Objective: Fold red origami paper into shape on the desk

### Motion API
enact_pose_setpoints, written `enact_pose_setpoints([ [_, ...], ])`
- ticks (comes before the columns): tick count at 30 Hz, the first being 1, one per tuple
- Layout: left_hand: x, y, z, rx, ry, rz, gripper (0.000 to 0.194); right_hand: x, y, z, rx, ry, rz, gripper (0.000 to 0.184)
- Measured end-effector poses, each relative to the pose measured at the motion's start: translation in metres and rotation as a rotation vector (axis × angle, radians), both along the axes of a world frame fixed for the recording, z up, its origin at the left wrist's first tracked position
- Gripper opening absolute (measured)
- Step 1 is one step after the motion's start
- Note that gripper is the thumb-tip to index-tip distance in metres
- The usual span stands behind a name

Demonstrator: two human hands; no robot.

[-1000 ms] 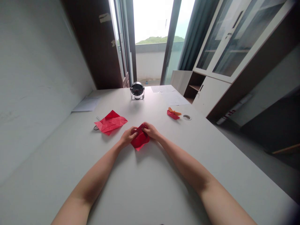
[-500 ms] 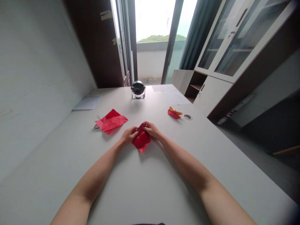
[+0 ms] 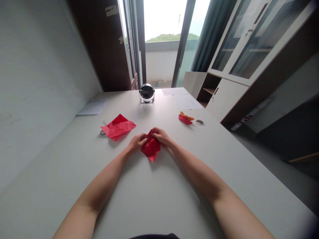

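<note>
A partly folded piece of red paper [image 3: 151, 148] lies on the white table [image 3: 159, 186] in the middle of the view. My left hand [image 3: 136, 143] pinches its upper left edge with closed fingers. My right hand [image 3: 160, 136] grips its upper right edge, fingers curled on the fold. Both hands meet at the paper's top corner.
A creased red paper sheet [image 3: 118, 126] lies to the left, a small red and orange folded piece [image 3: 185, 119] to the right beside a round cable hole [image 3: 199, 122]. A small round fan [image 3: 147, 93] stands at the far edge, white sheets [image 3: 92, 108] near it. Cabinets stand right.
The red paper has turned slightly between my hands and its lower corner has shifted a little right. Both hands keep their grip in the same place.
</note>
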State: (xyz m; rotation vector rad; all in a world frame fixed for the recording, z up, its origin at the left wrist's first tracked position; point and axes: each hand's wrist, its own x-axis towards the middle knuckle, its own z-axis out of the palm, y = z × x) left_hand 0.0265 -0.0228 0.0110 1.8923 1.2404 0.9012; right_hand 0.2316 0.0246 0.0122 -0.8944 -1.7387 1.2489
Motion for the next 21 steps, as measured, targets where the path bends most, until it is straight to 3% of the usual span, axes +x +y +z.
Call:
enact_pose_setpoints([
  [10,-0.0003,-0.0018,0.0029,0.010,0.025,-0.008,0.029,0.0000,-0.0033,0.0040,-0.002,-0.009,-0.011,0.018],
  [21,-0.0013,-0.0004,0.0044,0.061,0.095,0.000,0.026,-0.0011,-0.0007,-0.0041,0.167,-0.287,-0.030,0.017],
])
